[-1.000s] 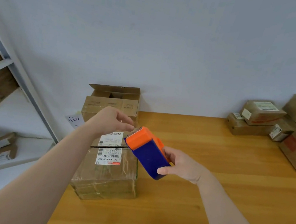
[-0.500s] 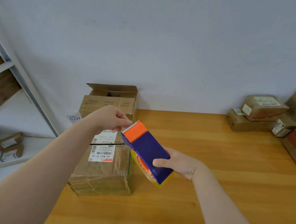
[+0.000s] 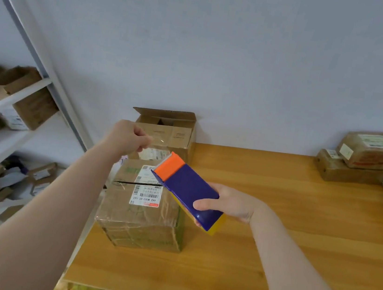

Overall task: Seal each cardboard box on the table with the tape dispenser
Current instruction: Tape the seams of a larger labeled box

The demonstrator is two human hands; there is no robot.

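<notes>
left hand (image 3: 131, 137) pinches clear tape (image 3: 159, 144) — right hand (image 3: 231, 205) grips tape dispenser (image 3: 188, 190); keep it taut, centred over the near box's (image 3: 142, 211) seam.

The fingers of the right hand (image 3: 233, 204) are hidden behind the tape dispenser (image 3: 189, 190), and its roll is covered by the blue casing. The fingertips of the left hand (image 3: 129, 138) are curled out of sight, the clear tape (image 3: 159, 144) pinched there is too faint for its edges to be traced, and the lower part of the open box (image 3: 166, 127) is masked by the closed box (image 3: 141, 218). The stacked parcels (image 3: 367, 153) are cut off by the right edge, the shelf (image 3: 11, 97) by the left, its contents blurred.
</notes>
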